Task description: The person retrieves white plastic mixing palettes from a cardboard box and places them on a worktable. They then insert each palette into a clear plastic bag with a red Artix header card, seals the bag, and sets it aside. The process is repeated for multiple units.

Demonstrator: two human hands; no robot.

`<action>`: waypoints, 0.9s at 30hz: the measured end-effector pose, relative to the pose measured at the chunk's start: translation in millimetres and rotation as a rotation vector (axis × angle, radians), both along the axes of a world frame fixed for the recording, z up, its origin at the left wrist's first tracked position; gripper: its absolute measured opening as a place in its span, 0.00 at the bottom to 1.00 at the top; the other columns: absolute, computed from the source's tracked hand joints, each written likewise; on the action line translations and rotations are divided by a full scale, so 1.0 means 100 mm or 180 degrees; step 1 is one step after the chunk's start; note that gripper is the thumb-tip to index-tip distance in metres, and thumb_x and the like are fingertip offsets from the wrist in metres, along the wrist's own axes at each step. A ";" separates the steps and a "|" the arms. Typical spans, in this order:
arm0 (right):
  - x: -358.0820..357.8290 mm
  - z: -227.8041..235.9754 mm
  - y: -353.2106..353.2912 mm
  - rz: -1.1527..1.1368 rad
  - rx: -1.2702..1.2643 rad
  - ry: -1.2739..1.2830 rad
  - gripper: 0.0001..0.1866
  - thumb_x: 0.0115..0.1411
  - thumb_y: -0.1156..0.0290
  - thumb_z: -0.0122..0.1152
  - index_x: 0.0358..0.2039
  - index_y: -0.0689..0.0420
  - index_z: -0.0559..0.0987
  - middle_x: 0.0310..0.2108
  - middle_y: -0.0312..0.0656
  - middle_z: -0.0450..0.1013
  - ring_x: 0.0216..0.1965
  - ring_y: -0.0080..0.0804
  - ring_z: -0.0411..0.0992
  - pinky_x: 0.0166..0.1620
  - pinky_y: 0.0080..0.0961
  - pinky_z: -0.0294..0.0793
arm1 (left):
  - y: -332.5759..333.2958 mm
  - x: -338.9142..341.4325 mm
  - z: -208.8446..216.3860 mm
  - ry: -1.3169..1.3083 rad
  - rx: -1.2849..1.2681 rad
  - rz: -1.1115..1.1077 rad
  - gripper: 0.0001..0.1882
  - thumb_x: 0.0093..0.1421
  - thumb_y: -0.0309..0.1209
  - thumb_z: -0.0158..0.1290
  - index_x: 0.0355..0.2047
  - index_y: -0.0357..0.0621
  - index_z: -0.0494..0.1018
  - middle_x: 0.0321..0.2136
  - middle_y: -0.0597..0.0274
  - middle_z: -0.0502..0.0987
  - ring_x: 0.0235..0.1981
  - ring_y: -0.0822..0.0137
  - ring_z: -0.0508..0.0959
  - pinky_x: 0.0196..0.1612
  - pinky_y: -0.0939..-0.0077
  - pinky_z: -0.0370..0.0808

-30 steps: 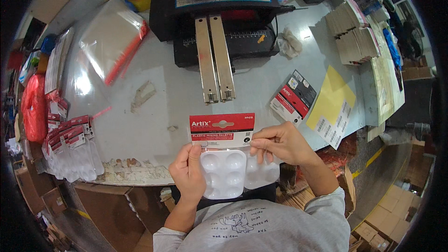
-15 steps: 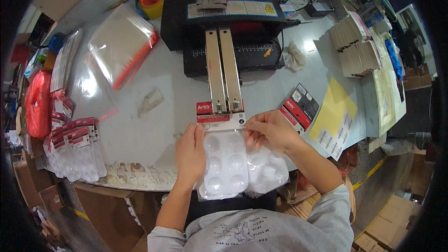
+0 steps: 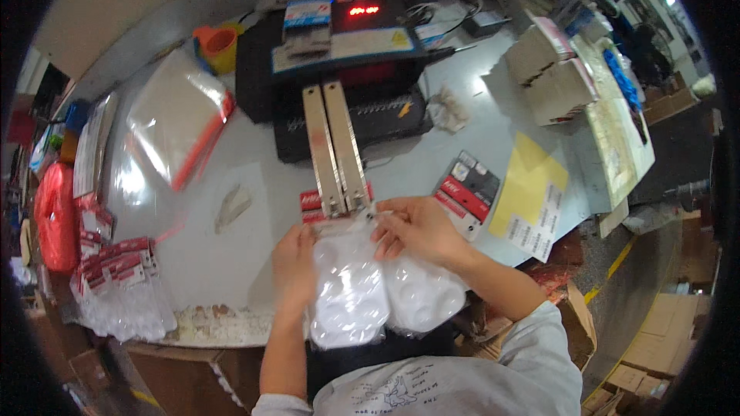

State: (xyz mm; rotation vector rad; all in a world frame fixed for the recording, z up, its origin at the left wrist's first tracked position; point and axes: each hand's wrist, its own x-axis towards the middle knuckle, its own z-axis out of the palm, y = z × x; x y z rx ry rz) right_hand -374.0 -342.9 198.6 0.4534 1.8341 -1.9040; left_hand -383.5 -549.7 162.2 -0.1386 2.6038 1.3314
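Note:
A white plastic paint palette with round wells lies in a clear bag at the table's front edge. Its top meets a red-and-white header card, partly covered by the two metal arms of a black machine. My left hand, smeared by motion, grips the bag's upper left edge. On the other side my right hand pinches the upper right corner, thumb and forefinger together beside the arm tips. Under my right wrist lies a second bagged white palette.
Clear bags with red edges lie left of the machine. Carded palettes pile up at the far left, near a red plastic bundle. To the right are a loose card, a yellow sheet and stacked cards.
My view has shifted and tilted, so the machine and table appear lower and further left. Both hands stay at the bag's top corners; the red card remains beneath the metal arms.

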 end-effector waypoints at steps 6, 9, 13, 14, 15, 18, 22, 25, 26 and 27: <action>-0.60 -0.22 1.10 -0.0922 0.3456 0.2075 0.15 0.60 0.67 0.54 0.43 0.64 0.76 0.33 0.50 0.77 0.38 0.41 0.76 0.42 0.32 0.72 | -1.01 0.05 0.05 0.0197 -0.0236 0.0580 0.14 0.62 0.35 0.46 0.30 0.35 0.73 0.24 0.54 0.76 0.27 0.60 0.74 0.35 0.68 0.69; -1.04 -0.93 1.65 -0.0281 0.4993 0.1863 0.25 0.59 0.62 0.55 0.55 0.56 0.68 0.55 0.54 0.64 0.48 0.57 0.68 0.53 0.39 0.67 | -1.46 0.05 0.07 0.0324 -0.0581 0.1129 0.13 0.62 0.35 0.47 0.33 0.36 0.73 0.22 0.58 0.74 0.27 0.60 0.74 0.36 0.70 0.69; -1.12 -1.44 1.90 -0.0151 0.4794 0.1569 0.27 0.57 0.59 0.56 0.56 0.53 0.67 0.46 0.52 0.71 0.38 0.52 0.73 0.43 0.41 0.70 | -1.26 0.29 0.08 0.1139 -0.1523 0.1085 0.12 0.60 0.33 0.49 0.40 0.39 0.71 0.29 0.59 0.72 0.32 0.62 0.72 0.37 0.70 0.69; -1.09 -1.41 1.90 -0.0032 0.4973 0.1528 0.28 0.56 0.57 0.57 0.56 0.53 0.67 0.45 0.52 0.71 0.38 0.50 0.73 0.42 0.41 0.71 | -1.11 0.35 0.09 0.1280 -0.1441 0.0960 0.13 0.60 0.33 0.50 0.42 0.40 0.71 0.31 0.58 0.71 0.34 0.62 0.72 0.38 0.69 0.69; -1.03 -1.32 1.87 -0.0016 0.5229 0.1619 0.30 0.55 0.55 0.59 0.55 0.53 0.67 0.44 0.52 0.72 0.37 0.49 0.73 0.40 0.41 0.71 | -0.91 0.44 0.10 0.0960 -0.1159 0.0845 0.14 0.58 0.32 0.52 0.42 0.40 0.70 0.33 0.57 0.70 0.34 0.62 0.71 0.38 0.69 0.68; -0.87 -0.89 1.78 0.0099 0.5009 0.1224 0.37 0.51 0.48 0.62 0.56 0.55 0.65 0.44 0.54 0.71 0.40 0.49 0.73 0.40 0.40 0.71 | -0.39 0.62 0.14 0.0704 -0.0538 0.0655 0.13 0.55 0.31 0.56 0.38 0.38 0.69 0.34 0.56 0.68 0.33 0.61 0.69 0.36 0.69 0.67; -0.21 -0.52 1.65 -0.0367 0.4765 0.1848 0.12 0.56 0.62 0.60 0.37 0.54 0.79 0.34 0.42 0.77 0.40 0.46 0.73 0.36 0.37 0.70 | -0.14 0.65 0.13 0.0603 -0.0489 0.0427 0.12 0.53 0.30 0.57 0.30 0.37 0.67 0.31 0.56 0.67 0.30 0.62 0.67 0.34 0.70 0.65; 0.28 -0.57 1.43 -0.0176 0.4438 0.1863 0.10 0.49 0.63 0.66 0.32 0.49 0.81 0.41 0.37 0.77 0.53 0.32 0.69 0.55 0.40 0.53 | -0.15 0.65 0.12 0.0649 -0.0221 0.0387 0.11 0.53 0.29 0.57 0.28 0.37 0.66 0.31 0.55 0.68 0.30 0.62 0.68 0.35 0.72 0.66; 0.36 -0.61 1.37 -0.0382 0.4160 0.1919 0.17 0.46 0.59 0.68 0.37 0.49 0.80 0.45 0.38 0.75 0.55 0.33 0.66 0.56 0.40 0.52 | -0.16 0.66 0.12 0.0762 -0.0281 0.0371 0.10 0.54 0.28 0.56 0.29 0.37 0.66 0.32 0.54 0.69 0.30 0.63 0.69 0.36 0.72 0.67; 0.40 -0.66 1.32 -0.0490 0.3874 0.1938 0.23 0.43 0.56 0.70 0.41 0.49 0.79 0.49 0.39 0.72 0.57 0.35 0.64 0.56 0.39 0.51 | -0.16 0.67 0.14 0.0786 0.0143 0.0378 0.09 0.55 0.28 0.55 0.28 0.38 0.66 0.33 0.53 0.71 0.32 0.64 0.70 0.37 0.73 0.67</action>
